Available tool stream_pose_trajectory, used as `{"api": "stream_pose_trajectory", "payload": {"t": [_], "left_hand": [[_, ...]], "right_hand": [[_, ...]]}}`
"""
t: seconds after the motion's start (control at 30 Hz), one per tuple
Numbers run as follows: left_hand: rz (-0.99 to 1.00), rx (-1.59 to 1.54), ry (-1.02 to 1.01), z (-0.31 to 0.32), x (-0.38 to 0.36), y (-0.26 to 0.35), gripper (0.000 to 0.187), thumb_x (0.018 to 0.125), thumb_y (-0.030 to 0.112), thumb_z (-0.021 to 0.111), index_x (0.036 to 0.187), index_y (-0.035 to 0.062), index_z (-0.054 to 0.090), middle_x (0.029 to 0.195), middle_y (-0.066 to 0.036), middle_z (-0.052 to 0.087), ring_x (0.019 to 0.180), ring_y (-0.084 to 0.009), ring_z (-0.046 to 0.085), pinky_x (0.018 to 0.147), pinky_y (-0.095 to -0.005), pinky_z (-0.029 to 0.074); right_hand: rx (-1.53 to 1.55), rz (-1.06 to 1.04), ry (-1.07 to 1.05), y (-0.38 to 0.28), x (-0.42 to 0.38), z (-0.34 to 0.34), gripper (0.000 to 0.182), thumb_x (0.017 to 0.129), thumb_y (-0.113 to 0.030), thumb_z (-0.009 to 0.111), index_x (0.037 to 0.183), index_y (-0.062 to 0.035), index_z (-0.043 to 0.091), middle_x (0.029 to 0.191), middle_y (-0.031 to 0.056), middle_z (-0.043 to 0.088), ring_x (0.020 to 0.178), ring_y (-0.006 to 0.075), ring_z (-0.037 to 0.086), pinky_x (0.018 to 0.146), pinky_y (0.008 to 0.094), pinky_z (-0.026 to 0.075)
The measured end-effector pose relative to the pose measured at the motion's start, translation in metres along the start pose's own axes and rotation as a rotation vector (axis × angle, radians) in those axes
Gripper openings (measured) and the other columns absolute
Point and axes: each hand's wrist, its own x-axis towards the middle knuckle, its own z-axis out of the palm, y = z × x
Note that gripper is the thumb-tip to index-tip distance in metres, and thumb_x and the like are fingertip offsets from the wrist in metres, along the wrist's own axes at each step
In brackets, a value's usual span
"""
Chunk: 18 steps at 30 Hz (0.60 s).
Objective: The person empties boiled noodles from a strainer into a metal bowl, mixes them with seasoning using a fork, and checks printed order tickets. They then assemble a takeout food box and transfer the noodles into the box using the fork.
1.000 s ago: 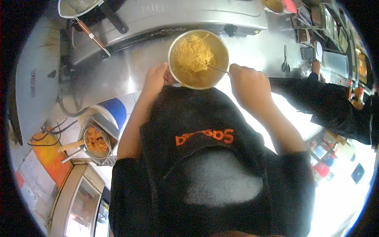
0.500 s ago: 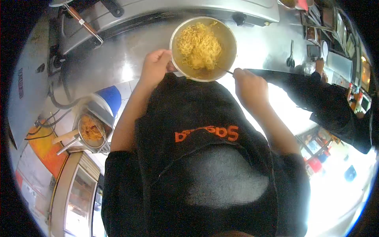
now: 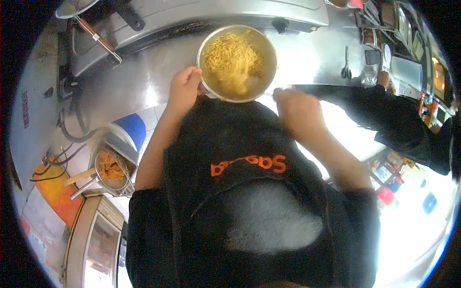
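Observation:
A round metal bowl [image 3: 270, 67] holds a heap of yellow noodles [image 3: 234, 53], part of them smeared by motion. My left hand [image 3: 186, 86] is closed on the bowl's left rim, thumb on top. At the lower right of the bowl, my right hand [image 3: 302, 110] is blurred, its fingers curled round a thin-handled utensil. That utensil's handle is barely visible now, and its working end is lost among the noodles.
Behind the bowl runs a steel stove [image 3: 201, 17]. A strainer with a wooden handle [image 3: 96, 36] lies at the upper left. Scissors [image 3: 346, 65] rest on the counter near a co-worker's dark sleeve [image 3: 403, 113]. Lower left, a pan of orange-brown food [image 3: 110, 165] sits by a blue container [image 3: 132, 128].
The bowl and my left hand appear slightly further left and lower. My right hand has turned and blurred, and the noodles are stirred toward the near side of the bowl.

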Motion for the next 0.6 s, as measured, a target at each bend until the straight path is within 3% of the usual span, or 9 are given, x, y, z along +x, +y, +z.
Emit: {"api": "stream_pose_trajectory", "payload": {"t": [0.1, 0.2, 0.33, 0.47, 0.53, 0.6], "left_hand": [[0.015, 0.053, -0.007, -0.006, -0.004, 0.001, 0.025, 0.096, 0.019, 0.045, 0.084, 0.0013, 0.059, 0.067, -0.002, 0.058, 0.057, -0.0088, 0.055, 0.053, -0.0236, 0.047], [0.037, 0.153, -0.039, -0.009, -0.004, -0.005, 0.025, 0.095, 0.019, 0.046, 0.083, 0.0013, 0.059, 0.065, -0.001, 0.055, 0.057, -0.0086, 0.054, 0.053, -0.0245, 0.047], [0.019, 0.055, 0.052, -0.008, 0.000, -0.002, 0.027, 0.094, 0.020, 0.048, 0.080, 0.0005, 0.060, 0.061, -0.001, 0.053, 0.053, -0.0088, 0.051, 0.051, -0.0248, 0.043], [0.058, 0.210, 0.050, -0.015, -0.005, 0.002, 0.028, 0.095, 0.021, 0.047, 0.080, 0.0005, 0.060, 0.060, -0.001, 0.053, 0.053, -0.0086, 0.050, 0.051, -0.0251, 0.041], [0.053, 0.267, 0.065, -0.015, -0.010, 0.002, 0.030, 0.095, 0.021, 0.046, 0.078, 0.0007, 0.059, 0.059, -0.001, 0.052, 0.055, -0.0092, 0.050, 0.053, -0.0254, 0.040], [0.055, 0.255, 0.038, -0.016, -0.011, -0.001, 0.030, 0.095, 0.022, 0.046, 0.079, 0.0007, 0.059, 0.059, -0.001, 0.052, 0.056, -0.0096, 0.050, 0.054, -0.0256, 0.040]], "right_hand": [[-0.039, -0.024, -0.077, -0.003, -0.003, 0.009, 0.015, 0.082, -0.010, 0.049, 0.093, -0.0082, 0.061, 0.076, 0.0127, 0.065, 0.063, 0.0291, 0.066, 0.055, 0.0413, 0.054], [-0.148, 0.014, 0.083, 0.024, 0.013, 0.021, 0.010, 0.084, -0.011, 0.049, 0.086, -0.0076, 0.058, 0.073, 0.0094, 0.063, 0.060, 0.0272, 0.066, 0.052, 0.0385, 0.053], [-0.092, 0.032, 0.088, 0.012, 0.012, 0.004, 0.009, 0.084, -0.011, 0.049, 0.088, -0.0072, 0.056, 0.072, 0.0104, 0.060, 0.059, 0.0295, 0.063, 0.051, 0.0408, 0.051], [-0.025, -0.132, 0.012, 0.007, 0.004, 0.018, 0.009, 0.084, -0.011, 0.049, 0.089, -0.0071, 0.056, 0.074, 0.0099, 0.061, 0.060, 0.0273, 0.064, 0.051, 0.0401, 0.052], [-0.125, 0.052, -0.013, 0.012, 0.012, 0.010, 0.010, 0.085, -0.011, 0.047, 0.089, -0.0066, 0.055, 0.077, 0.0117, 0.063, 0.063, 0.0289, 0.065, 0.054, 0.0411, 0.053], [-0.068, 0.085, 0.031, 0.006, 0.013, 0.000, 0.010, 0.084, -0.013, 0.049, 0.086, -0.0053, 0.056, 0.076, 0.0133, 0.064, 0.066, 0.0299, 0.066, 0.056, 0.0428, 0.053]]}}
